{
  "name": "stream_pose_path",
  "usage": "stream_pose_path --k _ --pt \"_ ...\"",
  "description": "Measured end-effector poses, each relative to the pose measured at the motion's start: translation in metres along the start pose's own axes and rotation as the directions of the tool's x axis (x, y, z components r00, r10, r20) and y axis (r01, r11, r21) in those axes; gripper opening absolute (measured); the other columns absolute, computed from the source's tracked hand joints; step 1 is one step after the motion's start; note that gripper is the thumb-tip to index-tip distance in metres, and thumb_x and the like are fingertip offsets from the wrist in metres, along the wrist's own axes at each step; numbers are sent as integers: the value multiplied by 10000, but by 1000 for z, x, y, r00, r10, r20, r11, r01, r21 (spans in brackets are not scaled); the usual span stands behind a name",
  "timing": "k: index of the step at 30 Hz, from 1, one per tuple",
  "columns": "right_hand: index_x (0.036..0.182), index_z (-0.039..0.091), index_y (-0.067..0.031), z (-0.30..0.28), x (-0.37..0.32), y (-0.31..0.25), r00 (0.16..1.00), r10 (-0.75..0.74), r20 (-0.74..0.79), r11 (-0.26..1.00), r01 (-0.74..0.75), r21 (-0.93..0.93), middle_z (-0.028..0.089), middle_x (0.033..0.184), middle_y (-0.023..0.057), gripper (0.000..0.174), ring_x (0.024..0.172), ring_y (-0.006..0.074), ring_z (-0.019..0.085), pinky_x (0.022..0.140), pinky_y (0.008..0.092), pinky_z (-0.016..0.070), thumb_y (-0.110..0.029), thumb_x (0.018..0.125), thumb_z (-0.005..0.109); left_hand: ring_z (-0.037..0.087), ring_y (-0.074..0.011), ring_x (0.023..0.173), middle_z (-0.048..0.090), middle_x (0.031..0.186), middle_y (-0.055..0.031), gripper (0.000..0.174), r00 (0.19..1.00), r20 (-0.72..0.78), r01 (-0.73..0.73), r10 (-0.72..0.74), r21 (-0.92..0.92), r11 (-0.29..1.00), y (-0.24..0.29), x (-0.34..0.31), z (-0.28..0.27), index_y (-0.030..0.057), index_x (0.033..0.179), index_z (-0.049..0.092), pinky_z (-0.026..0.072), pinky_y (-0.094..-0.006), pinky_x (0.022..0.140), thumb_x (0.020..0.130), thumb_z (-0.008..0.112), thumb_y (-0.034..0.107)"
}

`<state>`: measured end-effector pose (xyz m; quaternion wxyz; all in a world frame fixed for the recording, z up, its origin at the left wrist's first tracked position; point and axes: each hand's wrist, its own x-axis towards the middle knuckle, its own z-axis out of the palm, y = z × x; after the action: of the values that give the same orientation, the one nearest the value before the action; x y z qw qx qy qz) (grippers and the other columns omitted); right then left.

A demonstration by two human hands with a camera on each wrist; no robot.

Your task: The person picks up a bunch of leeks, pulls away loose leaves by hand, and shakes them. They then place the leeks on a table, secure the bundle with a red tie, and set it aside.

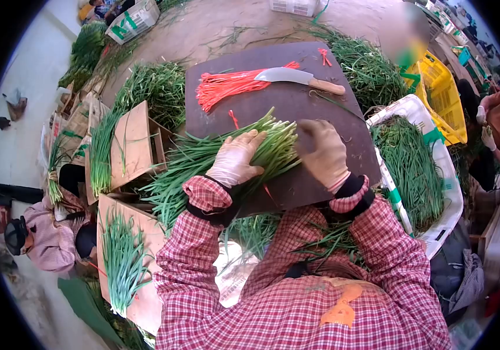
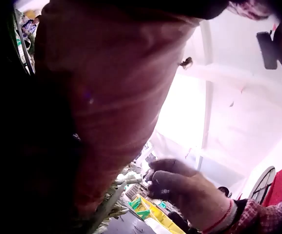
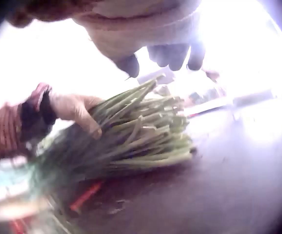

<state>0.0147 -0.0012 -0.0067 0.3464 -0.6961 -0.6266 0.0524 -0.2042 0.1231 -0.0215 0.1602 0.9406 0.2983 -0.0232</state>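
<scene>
A thick bunch of garlic chives (image 1: 273, 137) lies across the dark board (image 1: 314, 186), its pale stem ends toward the right. My gloved left hand (image 1: 237, 158) grips it from above; in the right wrist view its thumb (image 3: 88, 122) bends down over the stems. Just past the stem ends is my gloved right hand (image 1: 324, 153), fingers bent and holding nothing. The right wrist view has these fingertips (image 3: 168, 56) above the bunch, with a gap between. A red tie (image 1: 233, 119) pokes out from beneath the chives.
On the board's far part, a wooden-handled knife (image 1: 288, 76) lies over a pile of red ties (image 1: 232, 86). A white crate of chives (image 1: 410, 169) stands at right, a yellow crate (image 1: 445, 96) behind it. Wooden boxes (image 1: 130, 143) with chives stand left. Other people sit at both sides.
</scene>
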Motion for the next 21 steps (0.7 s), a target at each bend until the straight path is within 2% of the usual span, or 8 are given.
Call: stream_pose_path --k 1,4,8,13,15,17,18,21 --pt "1354 581 -100 -1 3 -10 967 -250 -47 958 240 -154 642 1324 108 598 1247 309 586 1111 451 403 -366 843 738 403 -303 1447 443 1546 -174 905 1000 8 -15 15 -14 1000 -2 1 -3 90 1525 390 291 -544 1185 767 800 365" --pt "1452 485 -111 31 23 -24 871 -370 324 859 454 -238 525 1461 94 745 1379 311 458 1194 489 284 -364 809 762 424 -298 1428 481 1513 -178 865 997 -2 -82 82 -44 996 -9 0 -23 64 1481 455 291 -550 1177 746 798 364" --pt "1481 456 -119 58 43 -24 849 -159 504 883 351 -312 522 1461 104 781 1407 302 437 1196 505 270 -331 798 770 462 -321 1401 543 1446 -200 814 905 -424 51 -28 43 998 6 -36 -44 8 1446 502 278 -505 1196 784 806 372" --pt "1434 501 -112 43 42 -5 903 -321 286 900 385 -203 608 1357 119 832 1291 333 550 1143 480 359 -360 717 842 329 -352 1480 388 1572 -190 1239 948 -247 241 -198 155 958 7 -12 19 38 1572 276 194 -529 1228 610 888 525" --pt "1329 595 -84 10 35 20 984 -165 69 986 164 29 669 1255 125 673 1192 293 629 1050 403 471 -313 745 839 343 -352 1472 405 1559 -188 1242 951 -211 244 -226 64 968 -8 -9 23 36 1564 287 201 -527 1226 597 898 522" --pt "1234 658 -58 0 21 53 934 322 152 934 -340 112 702 1178 120 446 1038 220 685 926 331 542 -210 838 796 368 -343 1455 425 1542 -184 1215 956 -198 227 -216 39 973 -8 -10 23 34 1544 319 224 -507 1221 589 913 495" --pt "1136 701 -61 16 11 78 926 324 191 847 -374 377 731 1078 93 308 923 180 699 858 292 559 -203 873 775 373 -341 1452 430 1537 -184 1209 958 -191 223 -213 30 974 -7 -9 21 33 1541 324 229 -502 1219 589 916 487" --pt "1109 713 -73 19 5 44 924 276 263 899 -345 271 744 970 76 274 893 183 706 852 295 551 -218 883 762 382 -343 1442 451 1516 -187 1180 957 -212 206 -199 14 978 -6 -8 22 35 1525 349 246 -497 1209 589 924 464"
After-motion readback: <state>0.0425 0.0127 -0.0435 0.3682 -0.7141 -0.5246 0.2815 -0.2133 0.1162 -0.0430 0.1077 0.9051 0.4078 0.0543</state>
